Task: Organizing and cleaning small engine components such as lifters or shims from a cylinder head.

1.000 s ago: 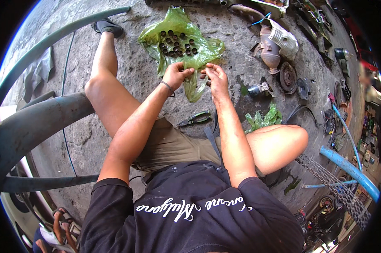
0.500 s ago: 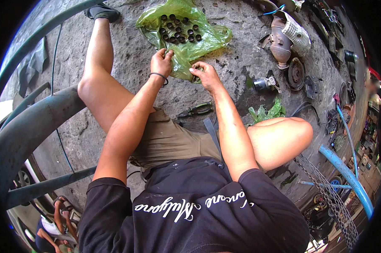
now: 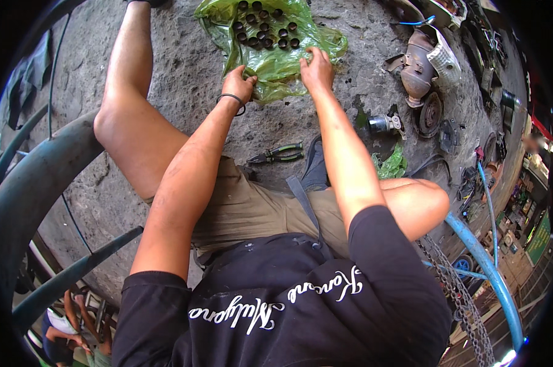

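A crumpled green plastic bag (image 3: 277,68) lies spread on the rough ground (image 3: 184,67) at 12 o'clock from the seated person, with small dark metal cups (image 3: 263,27) loose on it. The left hand (image 3: 239,84), at the bag's 7 o'clock edge, appears to pinch the film between thumb and fingers. The right hand (image 3: 318,71) is at its 4 o'clock edge, fingers loosely curled; whether they grip or only touch, I cannot tell.

A sharp or uneven pull could tip the unfastened cups and roll them off onto the ground; the thin film might also tear if dragged over the coarse surface.

The bag's far edge is cut off, so its full long axis is uncertain; the longest visible spread runs from about 10 to 4 o'clock, with a near flap pointing toward 6 o'clock, where pliers (image 3: 275,154) lie.
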